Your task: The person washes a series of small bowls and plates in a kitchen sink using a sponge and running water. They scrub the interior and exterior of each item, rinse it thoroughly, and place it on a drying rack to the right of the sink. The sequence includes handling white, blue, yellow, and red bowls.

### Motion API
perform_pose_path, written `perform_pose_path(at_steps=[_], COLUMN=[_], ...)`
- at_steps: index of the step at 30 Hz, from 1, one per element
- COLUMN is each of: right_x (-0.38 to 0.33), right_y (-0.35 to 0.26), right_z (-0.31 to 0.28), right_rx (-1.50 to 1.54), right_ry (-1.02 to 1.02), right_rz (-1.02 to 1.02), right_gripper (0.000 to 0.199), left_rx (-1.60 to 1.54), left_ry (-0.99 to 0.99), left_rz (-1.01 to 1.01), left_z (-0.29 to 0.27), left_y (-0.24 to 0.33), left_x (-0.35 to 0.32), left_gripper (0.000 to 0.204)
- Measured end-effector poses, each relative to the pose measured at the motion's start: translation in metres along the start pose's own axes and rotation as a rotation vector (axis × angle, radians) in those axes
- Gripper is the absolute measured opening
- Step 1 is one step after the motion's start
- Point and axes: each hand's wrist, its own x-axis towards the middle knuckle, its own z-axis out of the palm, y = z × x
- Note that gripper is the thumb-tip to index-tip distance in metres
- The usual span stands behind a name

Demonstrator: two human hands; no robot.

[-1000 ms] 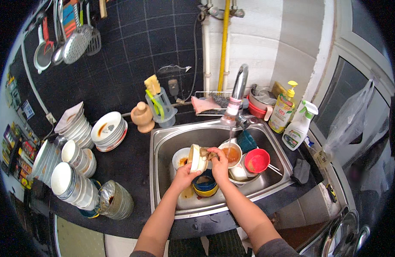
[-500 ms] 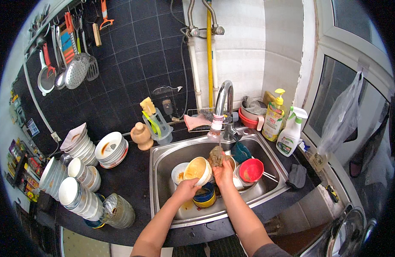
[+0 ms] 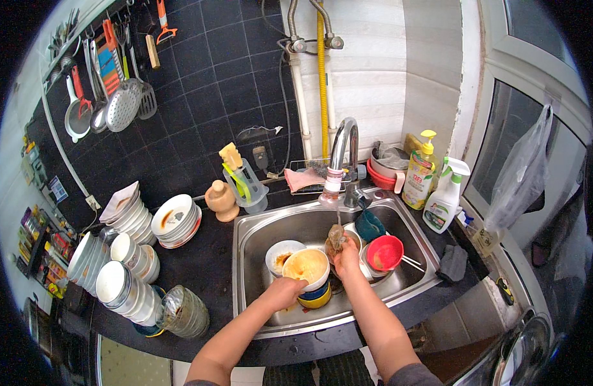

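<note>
My left hand [image 3: 284, 293] grips the near rim of a white bowl [image 3: 307, 265] whose inside is coated yellow-orange. It sits over a blue and yellow bowl [image 3: 316, 300] in the steel sink [image 3: 264, 219]. Under the tap [image 3: 333, 180], my right hand [image 3: 346, 258] is closed around a wet, brownish, crumpled cloth or scrubber [image 3: 335, 239]. Left of the held bowl lies a white bowl with brown residue [image 3: 285, 248]. Beyond my right hand are a red bowl [image 3: 384, 252], a dark teal item [image 3: 371, 226] and white chopsticks [image 3: 412, 262].
Stacked bowls [image 3: 126, 302] and plates [image 3: 175, 219] crowd the counter at left, beside a clear jar [image 3: 182, 312]. A yellow soap bottle [image 3: 420, 174], a white spray bottle [image 3: 445, 199] and a grey cloth [image 3: 452, 264] stand or lie right of the sink. Utensils hang upper left.
My left hand has lowered the tilted bowl onto the blue and yellow bowl, its inside now facing up. My right hand has moved slightly right with the brownish cloth or scrubber. The view has shifted a little.
</note>
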Motion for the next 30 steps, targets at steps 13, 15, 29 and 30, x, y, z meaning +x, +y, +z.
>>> perform_pose_path(at_steps=[13, 15, 29, 30], right_x=[-0.002, -0.004, 0.006, 0.001], right_y=[-0.005, -0.006, 0.011, 0.006], right_z=[-0.009, -0.003, -0.013, -0.009], right_rx=[-0.163, -0.193, -0.401, -0.295], right_ry=[0.036, 0.059, -0.015, -0.003], right_rz=[-0.152, -0.128, -0.005, 0.028], right_gripper=[0.027, 0.027, 0.024, 0.024], left_rx=[0.028, 0.072, -0.03, -0.026], left_ry=[-0.078, -0.22, -0.589, -0.619], left_rz=[-0.115, -0.181, -0.198, -0.184], left_z=[-0.045, -0.055, -0.007, -0.001], left_y=[-0.003, 0.001, -0.012, -0.018], left_x=[-0.043, -0.051, -0.045, -0.045], left_gripper=[0.022, 0.02, 0.03, 0.029])
